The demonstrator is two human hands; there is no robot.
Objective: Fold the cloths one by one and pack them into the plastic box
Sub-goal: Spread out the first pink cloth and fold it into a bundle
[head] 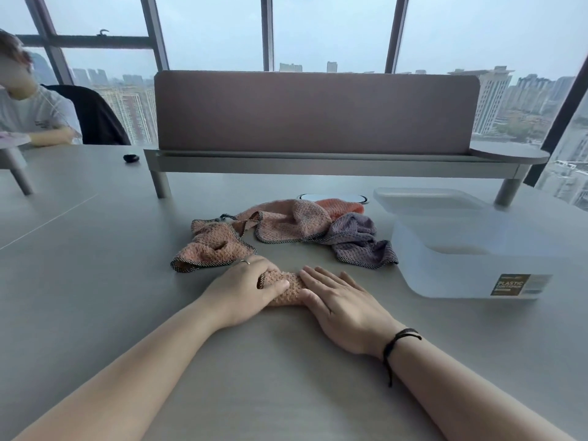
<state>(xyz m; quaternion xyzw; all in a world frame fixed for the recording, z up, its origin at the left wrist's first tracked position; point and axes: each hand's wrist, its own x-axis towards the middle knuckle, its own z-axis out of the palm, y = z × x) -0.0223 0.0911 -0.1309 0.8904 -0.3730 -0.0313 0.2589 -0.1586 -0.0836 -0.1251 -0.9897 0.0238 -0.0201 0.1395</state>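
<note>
A small folded pink cloth [284, 289] lies on the grey bench [286, 361], close to the person and between both hands. The left hand [246, 289] curls over its left end, fingers and thumb gripping the fabric. The right hand [342, 305] lies flat with straight fingers, pressing the right end down.

The cloth has a waffle-knit texture and looks soft, light and limp. It will likely sag and spring open if lifted by one corner, so the compact bundle is probably best taken from both ends, or pinched across all its layers at once.

Just beyond the hands lies a loose heap: one crumpled pink cloth [211, 246] at the left, one larger pink cloth [286, 222] in the middle, one purple cloth [359, 238] at the right, and one orange cloth [342, 206] partly hidden behind. That makes five cloths counted, though more may be buried.

One translucent plastic box [471, 262] stands to the right, well apart from the hands, its one lid [426, 200] resting tilted on the far rim. No cloth can be made out inside it.
</note>
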